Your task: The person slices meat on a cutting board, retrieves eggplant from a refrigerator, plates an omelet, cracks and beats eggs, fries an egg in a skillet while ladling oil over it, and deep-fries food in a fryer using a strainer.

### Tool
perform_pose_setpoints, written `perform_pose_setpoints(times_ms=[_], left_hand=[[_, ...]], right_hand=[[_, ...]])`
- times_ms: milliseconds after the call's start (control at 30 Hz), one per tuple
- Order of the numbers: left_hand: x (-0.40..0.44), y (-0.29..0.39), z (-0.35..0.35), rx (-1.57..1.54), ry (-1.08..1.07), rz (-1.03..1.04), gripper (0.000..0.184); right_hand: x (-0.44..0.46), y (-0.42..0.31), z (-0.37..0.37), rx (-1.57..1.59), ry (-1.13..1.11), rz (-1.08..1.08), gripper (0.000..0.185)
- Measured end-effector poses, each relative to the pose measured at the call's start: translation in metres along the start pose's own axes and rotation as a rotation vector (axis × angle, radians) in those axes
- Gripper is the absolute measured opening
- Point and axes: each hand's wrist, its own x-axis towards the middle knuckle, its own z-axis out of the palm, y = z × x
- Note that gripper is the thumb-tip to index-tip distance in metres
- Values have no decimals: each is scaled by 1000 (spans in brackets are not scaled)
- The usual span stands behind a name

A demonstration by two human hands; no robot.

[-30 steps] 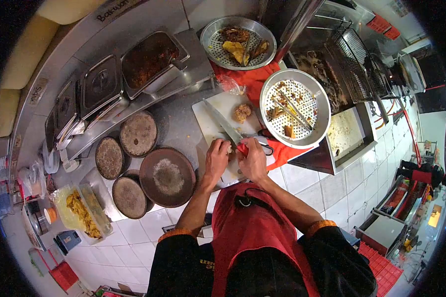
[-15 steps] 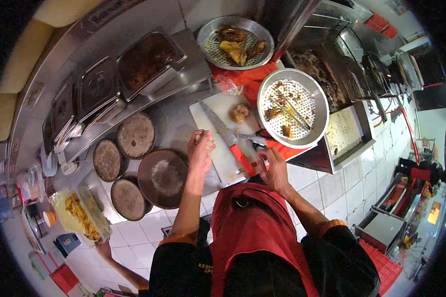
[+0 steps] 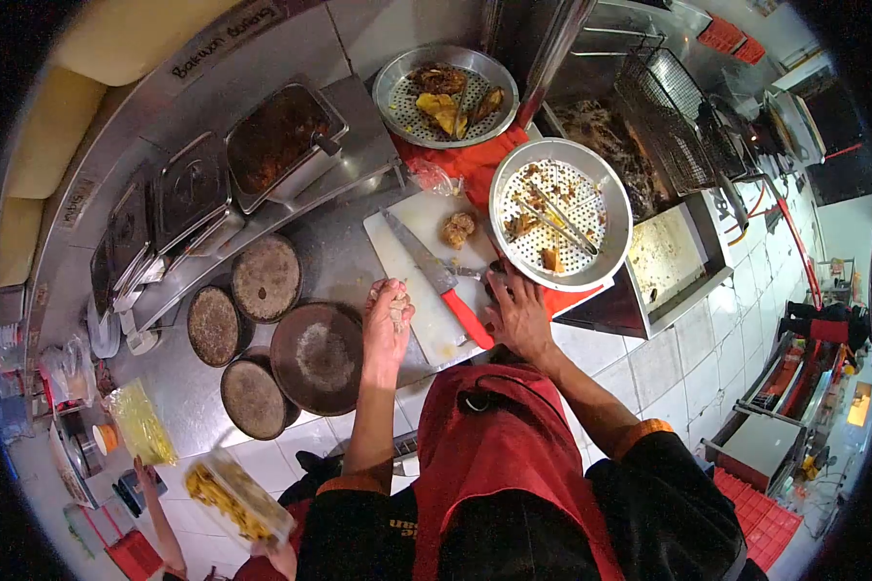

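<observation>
My left hand (image 3: 387, 324) is closed round a small pale piece of food, just left of the white cutting board (image 3: 392, 237). On the board lies a knife (image 3: 426, 263) with a red handle, let go, its blade towards the back. A browned lump of fried food (image 3: 458, 229) sits near the board's back right. My right hand (image 3: 519, 312) is over the board's right edge, beside the knife handle, fingers bent over dark scissors that it mostly hides; whether it grips them cannot be made out.
A perforated tray (image 3: 615, 174) with crumbs and tongs is right; another (image 3: 383, 87) holds fried pieces behind. Several round stone dishes (image 3: 320, 353) stand left. The fryer (image 3: 601, 136) is back right. A co-worker's hand (image 3: 279, 560) holds a food container (image 3: 247, 489), front left.
The knife has been released onto the board. My left hand moved left with the pale piece; my right hand moved to the scissors. The co-worker's arms came in and the food container moved right.
</observation>
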Motion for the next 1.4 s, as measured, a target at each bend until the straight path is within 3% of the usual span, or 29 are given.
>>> perform_pose_setpoints(times_ms=[67, 233, 333, 400, 467, 567, 600, 633, 667, 700, 800, 867, 900, 933, 1000, 1067, 1133, 1200, 1233, 1267, 1300, 1400], left_hand=[[-4, -3, 0, -22, 13, -10, 5], [-11, -13, -1, -78, 2, -77, 7], [-10, -18, 2, -27, 27, -93, 9], [-17, -19, 19, 131, 59, -25, 11], [-29, -25, 59, 357, 99, 116, 11], [-48, -46, 110, 705, -82, 322, 13], [-50, -58, 123, 872, -144, 440, 15], [-48, -68, 130, 1145, -254, 803, 19], [-55, -78, 141, 1239, -284, 844, 23], [-56, -89, 149, 1294, -363, 916, 24], [-62, -126, 160, 1445, -508, 1042, 32], [-70, -150, 168, 1423, -606, 984, 47], [-83, -152, 183, 1511, -679, 1058, 50], [-99, -158, 196, 1609, -711, 999, 53], [-107, -190, 201, 1628, -704, 1010, 59], [-114, -208, 212, 1630, -666, 1068, 57], [-110, -203, 213, 1359, -524, 1178, 44], [-68, -178, 195, 1383, 38, 1293, 35], [-41, -156, 178, 1374, 207, 1137, 39], [-6, -133, 152, 1524, 235, 1193, 42], [39, -110, 114, 1726, 232, 1213, 46], [62, -72, 128, 1738, -369, 896, 48]], right_hand=[[-12, 1, 9, 7, -64, 75, 58], [-15, -9, 2, 68, 111, 102, 48], [-18, -9, -3, 145, 101, 87, 41], [-21, -15, -21, 410, 182, 117, 37], [-13, -33, -53, 1122, -27, 551, 36], [4, -45, -62, 2349, -78, 982, 41], [5, -44, -59, 2410, -13, 983, 43], [7, -41, -58, 2512, 51, 913, 41], [3, -36, -57, 2610, 115, 840, 39], [-5, -21, -48, 2897, 71, 452, 38], [-31, 10, -64, 2606, 327, 712, 32], [-47, 35, -90, 2696, 233, 809, 27], [-49, 45, -102, 2874, 217, 752, 27], [-54, 60, -109, 3041, 213, 688, 26], [-79, 92, -98, 3015, 353, 586, 25], [-98, 120, -104, 2862, 271, 776, 23], [-107, 131, -131, 2693, 447, 1110, 21], [-123, 152, -138, 2805, 402, 1067, 19], [-132, 162, -140, 2822, 408, 1055, 19], [-141, 170, -142, 2830, 429, 1044, 19], [-149, 176, -144, 2806, 451, 1049, 19], [-173, 186, -150, 2771, 641, 1095, 21]])
